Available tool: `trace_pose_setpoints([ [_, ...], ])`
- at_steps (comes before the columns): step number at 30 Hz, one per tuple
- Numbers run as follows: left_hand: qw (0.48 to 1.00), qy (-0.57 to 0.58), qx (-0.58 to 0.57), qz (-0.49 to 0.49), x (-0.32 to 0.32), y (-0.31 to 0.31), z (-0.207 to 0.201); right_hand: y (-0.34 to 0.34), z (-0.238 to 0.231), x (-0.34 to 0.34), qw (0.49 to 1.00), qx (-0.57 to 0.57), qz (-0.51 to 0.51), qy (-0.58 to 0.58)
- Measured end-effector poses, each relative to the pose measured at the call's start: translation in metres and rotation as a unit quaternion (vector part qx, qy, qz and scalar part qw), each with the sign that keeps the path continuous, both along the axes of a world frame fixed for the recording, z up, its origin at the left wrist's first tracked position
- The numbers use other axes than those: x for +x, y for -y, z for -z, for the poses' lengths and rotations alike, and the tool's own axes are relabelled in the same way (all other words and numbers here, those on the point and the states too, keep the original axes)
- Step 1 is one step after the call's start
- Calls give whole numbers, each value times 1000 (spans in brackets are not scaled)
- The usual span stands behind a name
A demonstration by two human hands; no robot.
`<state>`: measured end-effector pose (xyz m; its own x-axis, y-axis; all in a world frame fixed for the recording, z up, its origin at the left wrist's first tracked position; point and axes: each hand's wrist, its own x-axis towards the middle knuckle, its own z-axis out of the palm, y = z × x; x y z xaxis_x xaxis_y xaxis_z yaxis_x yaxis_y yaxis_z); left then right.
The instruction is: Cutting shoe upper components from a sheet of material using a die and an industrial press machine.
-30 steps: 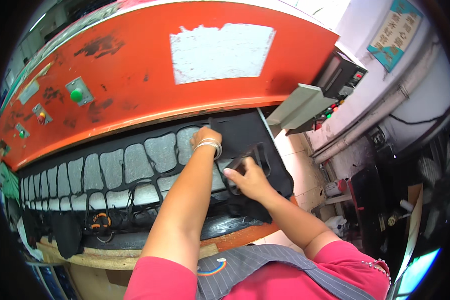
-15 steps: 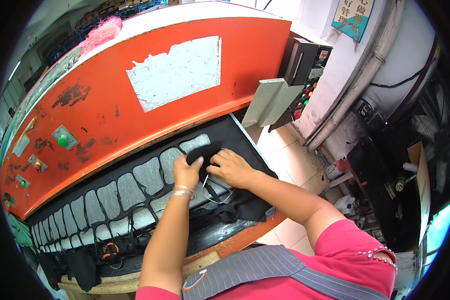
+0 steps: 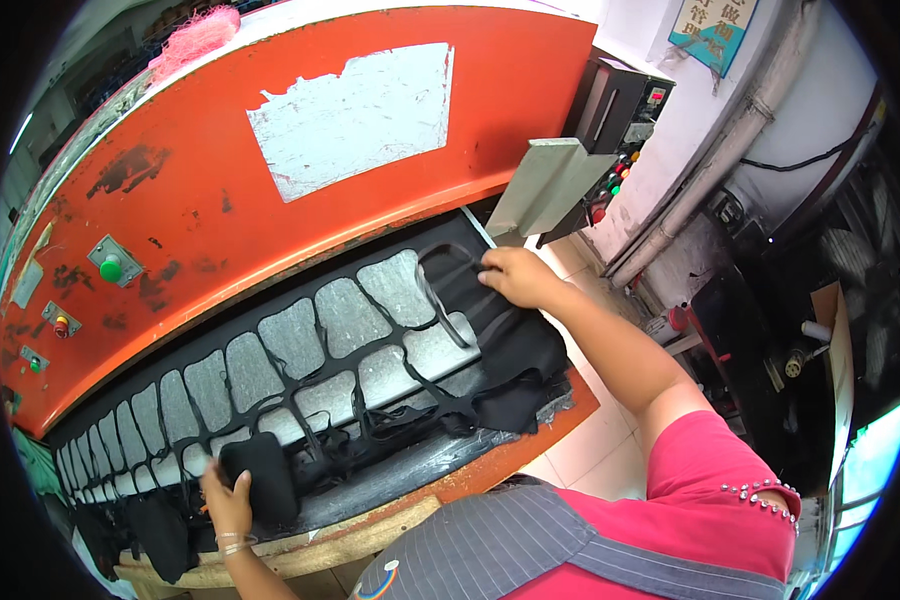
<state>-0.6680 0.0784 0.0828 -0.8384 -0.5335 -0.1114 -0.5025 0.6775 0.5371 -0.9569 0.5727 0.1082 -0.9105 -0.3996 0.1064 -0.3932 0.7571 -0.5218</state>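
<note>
My right hand (image 3: 515, 277) is closed at the far right of the machine bed, gripping the blurred far edge of a thin metal cutting die (image 3: 456, 330). This die stands over black sheet material (image 3: 515, 345). At the near edge of the bed, my left hand (image 3: 229, 503) has thumb and fingers apart, the fingers smeared by motion. Beside its thumb rests a rounded black cut piece (image 3: 262, 482). Between the hands runs the cut-out black sheet, a web of thin strips around two rows of grey openings (image 3: 292, 345).
The orange press beam (image 3: 210, 160) rises behind the bed, with a green button (image 3: 110, 270) at its left. A grey metal bracket (image 3: 540, 185) and a dark control box (image 3: 620, 110) stand right. A wooden strip (image 3: 370, 530) edges the near side.
My left hand has moved left and nearer from the die area, and the black piece is now beside it. My right hand has shifted right and farther, with the die now in its fingers.
</note>
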Motion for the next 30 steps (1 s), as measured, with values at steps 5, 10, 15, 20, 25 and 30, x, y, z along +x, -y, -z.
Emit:
trace_pose_setpoints([
  [5, 985, -159, -59, -28, -35, -39, -49, 12, 14, -36, 963, -92, 154, 203],
  [10, 957, -240, 132, 95, -106, -114, -47, 8, 29, -47, 977, -47, 147, 145],
  [15, 916, -195, 168, 307, -179, -204, -23, 0, 49, -46, 991, -2, 131, 25],
  [20, 893, -170, 188, 371, -224, -259, 32, -8, 52, -31, 971, -143, 173, 80],
  [25, 892, -177, 73, 409, -217, -274, 42, -28, 62, 21, 945, -309, 62, 88],
  [30, 890, -144, 74, 427, -217, -273, 39, -23, 61, 22, 983, -168, 72, -34],
])
